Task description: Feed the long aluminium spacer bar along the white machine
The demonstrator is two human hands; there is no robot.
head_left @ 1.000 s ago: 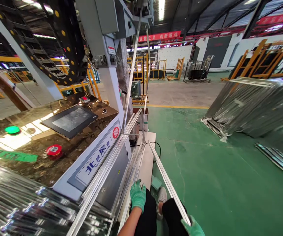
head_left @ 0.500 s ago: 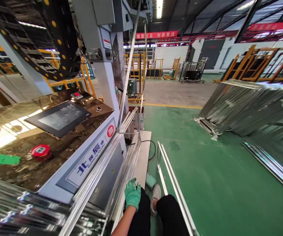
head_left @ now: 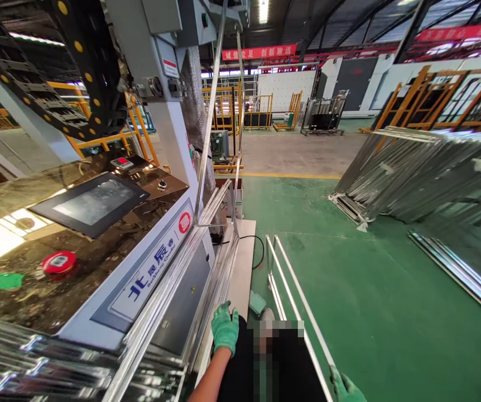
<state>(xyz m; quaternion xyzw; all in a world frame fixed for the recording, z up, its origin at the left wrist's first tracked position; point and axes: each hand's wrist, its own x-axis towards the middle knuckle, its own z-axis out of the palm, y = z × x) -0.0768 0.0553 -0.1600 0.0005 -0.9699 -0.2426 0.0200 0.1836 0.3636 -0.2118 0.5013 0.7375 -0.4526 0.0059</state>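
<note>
My left hand (head_left: 225, 329), in a green work glove, rests by my dark-clad left leg with its fingers apart and nothing in it. Close to its left run the long bars of a leaning aluminium frame (head_left: 217, 282). At the bottom edge my right hand (head_left: 344, 386), also green-gloved and partly cut off, closes around the near end of a bar of a slim aluminium frame (head_left: 303, 301). This frame stretches forward beside my right leg, above the green floor. Part of my legs is covered by blurred blocks.
On the left stands a machine console with a screen (head_left: 94, 204) and a red button (head_left: 58, 262). Metal strips (head_left: 27, 357) lie at lower left. Stacked frames (head_left: 408, 173) lean at right, near bars on the floor (head_left: 453, 273). A black cable (head_left: 261, 254) curls ahead.
My right hand has come into view at the bottom right, on the slim frame. That frame's bars now look farther apart. My left hand stays almost where it was; the view has shifted slightly.
</note>
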